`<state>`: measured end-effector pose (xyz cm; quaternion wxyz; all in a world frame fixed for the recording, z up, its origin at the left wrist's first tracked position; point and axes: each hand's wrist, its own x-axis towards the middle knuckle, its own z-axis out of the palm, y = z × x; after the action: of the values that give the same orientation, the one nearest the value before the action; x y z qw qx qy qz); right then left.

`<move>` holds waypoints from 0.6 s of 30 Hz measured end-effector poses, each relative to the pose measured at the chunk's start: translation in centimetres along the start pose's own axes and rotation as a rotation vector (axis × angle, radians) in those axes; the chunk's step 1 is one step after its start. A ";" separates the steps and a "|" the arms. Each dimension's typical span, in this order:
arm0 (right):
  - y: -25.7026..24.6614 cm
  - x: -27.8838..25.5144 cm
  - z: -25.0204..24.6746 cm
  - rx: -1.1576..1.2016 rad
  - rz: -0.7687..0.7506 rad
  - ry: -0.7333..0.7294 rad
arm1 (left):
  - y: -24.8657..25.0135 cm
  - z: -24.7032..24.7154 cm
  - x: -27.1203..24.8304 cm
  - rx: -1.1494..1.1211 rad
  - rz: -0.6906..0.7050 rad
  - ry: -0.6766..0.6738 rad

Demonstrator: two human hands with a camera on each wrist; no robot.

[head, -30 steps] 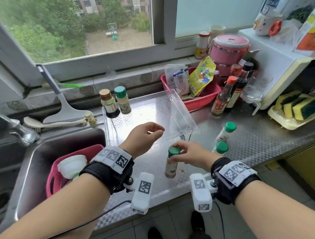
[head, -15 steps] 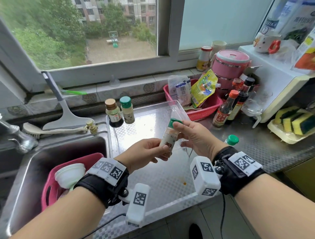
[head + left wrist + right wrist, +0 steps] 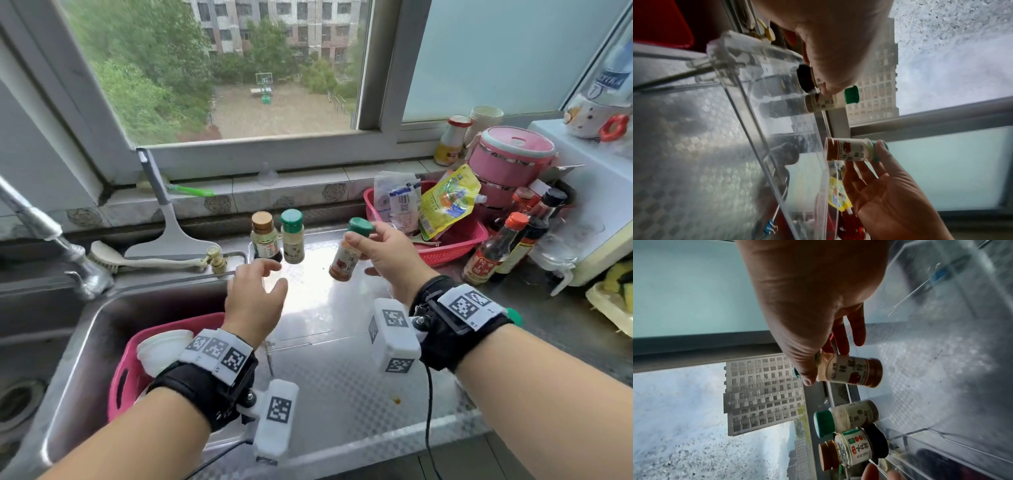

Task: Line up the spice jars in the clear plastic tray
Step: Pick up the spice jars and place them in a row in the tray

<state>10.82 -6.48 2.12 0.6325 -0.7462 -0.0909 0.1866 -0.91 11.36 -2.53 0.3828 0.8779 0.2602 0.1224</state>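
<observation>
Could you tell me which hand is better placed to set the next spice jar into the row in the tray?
Right. The right hand already pinches the chili powder jar above the clear plastic tray; the left hand holds nothing.

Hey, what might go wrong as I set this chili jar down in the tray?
The right hand holds the chili jar only by its green cap, and it hangs tilted, so it could slip or land on its edge and topple. It could also knock the green-capped jar and brown-capped bottle already in the tray. The left hand hovers near them.
</observation>
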 end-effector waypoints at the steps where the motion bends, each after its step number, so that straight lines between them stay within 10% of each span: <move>1: -0.1 0.6 0.6 -0.007 -0.013 0.012 | -0.5 -0.2 0.4 0.027 -0.050 0.047; 18: 0.2 5.2 6.3 -0.224 -0.071 0.024 | -2.3 0.3 0.5 -0.378 -0.291 -0.126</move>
<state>13.12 1.14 0.26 0.5522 -0.8108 -0.1300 0.1441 -1.21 12.76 -4.43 0.5692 0.7499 0.3321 0.0576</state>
